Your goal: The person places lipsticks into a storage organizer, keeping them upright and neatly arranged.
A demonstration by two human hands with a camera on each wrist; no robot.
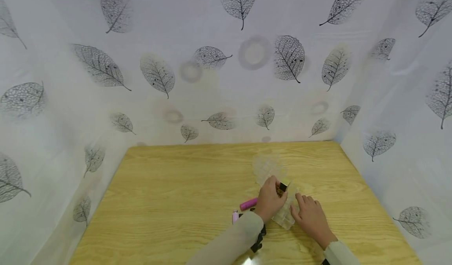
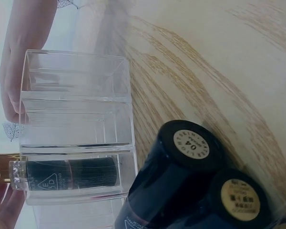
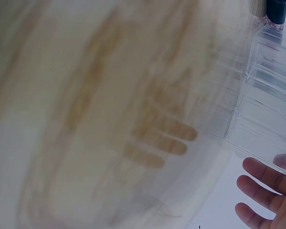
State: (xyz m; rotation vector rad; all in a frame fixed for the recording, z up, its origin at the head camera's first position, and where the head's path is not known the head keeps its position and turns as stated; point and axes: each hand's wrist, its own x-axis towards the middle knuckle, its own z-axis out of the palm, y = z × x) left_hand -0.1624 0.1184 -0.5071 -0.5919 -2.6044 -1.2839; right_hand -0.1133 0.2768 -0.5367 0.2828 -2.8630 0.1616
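A clear plastic organizer [image 1: 283,220] with square compartments stands on the table's right side. My left hand [image 1: 270,199] is at its far end, its fingers around the gold end of a dark lipstick tube [image 2: 71,174]. That tube's dark part sits inside one compartment in the left wrist view. My right hand [image 1: 311,217] touches the organizer's right side with extended fingers [image 3: 262,176]. Beside the organizer, two dark lipstick tubes [image 2: 171,167] show round labels on their ends. Near my left wrist lie a bright pink tube [image 1: 248,204] and a pale pink tube [image 1: 235,217].
Another clear, compartmented plastic piece [image 1: 266,166] lies behind my left hand. Several black items [image 1: 258,243] are partly hidden by my left sleeve. The wood-grain table [image 1: 169,194] is bordered by white leaf-print sheets [image 1: 219,96] at the back and sides.
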